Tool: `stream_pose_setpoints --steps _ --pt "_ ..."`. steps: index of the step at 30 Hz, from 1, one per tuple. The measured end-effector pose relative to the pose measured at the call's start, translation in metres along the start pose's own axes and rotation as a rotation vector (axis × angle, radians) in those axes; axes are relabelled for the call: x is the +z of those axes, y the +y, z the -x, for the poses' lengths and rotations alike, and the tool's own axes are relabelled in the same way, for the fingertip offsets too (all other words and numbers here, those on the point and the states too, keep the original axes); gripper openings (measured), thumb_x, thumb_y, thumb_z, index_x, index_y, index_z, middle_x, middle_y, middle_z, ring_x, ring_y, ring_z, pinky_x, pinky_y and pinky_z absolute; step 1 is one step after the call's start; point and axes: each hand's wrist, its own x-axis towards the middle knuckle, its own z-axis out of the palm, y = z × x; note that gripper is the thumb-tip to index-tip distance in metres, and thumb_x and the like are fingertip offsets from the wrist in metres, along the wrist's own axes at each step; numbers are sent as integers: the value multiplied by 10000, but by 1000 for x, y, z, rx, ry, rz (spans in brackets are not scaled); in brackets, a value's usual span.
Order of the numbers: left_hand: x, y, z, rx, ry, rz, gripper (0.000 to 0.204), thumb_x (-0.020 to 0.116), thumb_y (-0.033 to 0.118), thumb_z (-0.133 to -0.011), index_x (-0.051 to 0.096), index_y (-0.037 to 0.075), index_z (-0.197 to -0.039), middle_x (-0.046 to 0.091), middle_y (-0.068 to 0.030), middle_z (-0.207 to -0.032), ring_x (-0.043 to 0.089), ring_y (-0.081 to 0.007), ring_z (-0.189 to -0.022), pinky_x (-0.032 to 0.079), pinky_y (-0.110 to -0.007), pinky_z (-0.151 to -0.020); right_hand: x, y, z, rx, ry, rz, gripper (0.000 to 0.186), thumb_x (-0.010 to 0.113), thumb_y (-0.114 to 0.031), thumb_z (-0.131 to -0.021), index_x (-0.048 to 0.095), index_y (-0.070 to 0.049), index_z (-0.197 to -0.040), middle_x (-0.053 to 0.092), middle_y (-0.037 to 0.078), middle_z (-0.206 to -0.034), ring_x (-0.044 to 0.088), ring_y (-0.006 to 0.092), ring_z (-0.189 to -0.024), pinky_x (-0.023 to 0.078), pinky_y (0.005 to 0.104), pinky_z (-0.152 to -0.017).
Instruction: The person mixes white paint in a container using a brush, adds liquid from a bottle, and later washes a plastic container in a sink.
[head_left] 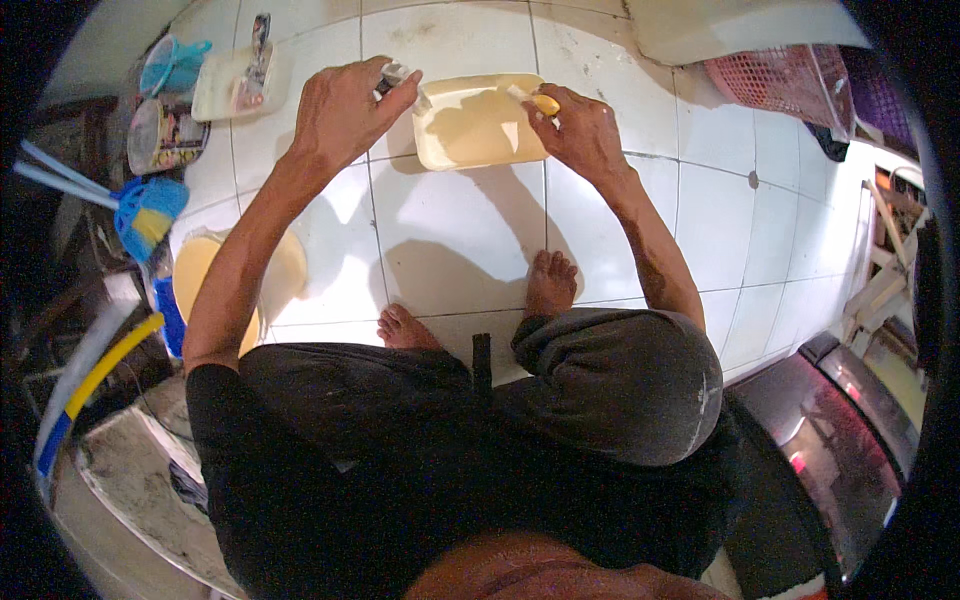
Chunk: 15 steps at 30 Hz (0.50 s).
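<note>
A cream rectangular tray lies on the tiled floor beyond my bare feet. At its left end, my left hand is closed on a small silvery object, whose full shape is hidden by my fingers. Over the tray's right end, my right hand grips a yellow-handled tool with a pale tip pointing into the tray; I cannot make out what kind it is. My shadow falls across the tray and tiles.
At left are a pale tray with utensils, turquoise cups, a blue item, a yellow round container and hoses. Pink mesh baskets stand back right; wooden pieces and a dark glossy object at right.
</note>
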Motion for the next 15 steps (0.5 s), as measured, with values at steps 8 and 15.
stream_pose_setpoints --steps 8,15 --pt "5 -5 1 -49 15 71 411 619 396 -889 653 -13 -861 660 -180 -699 660 -326 -630 519 -411 -615 27 -3 1 -28 -40 126 221 652 -233 -849 640 -40 -957 692 154 -832 679 319 -689 560 403 -595" --pt "1 -3 2 -86 -17 112 404 628 386 -888 646 -16 -857 651 -196 -695 654 -345 -632 522 -409 -609 45 -17 9 48 -188 4 228 628 -248 -862 643 -43 -960 684 171 -814 668 352 -674 544 444 -599"
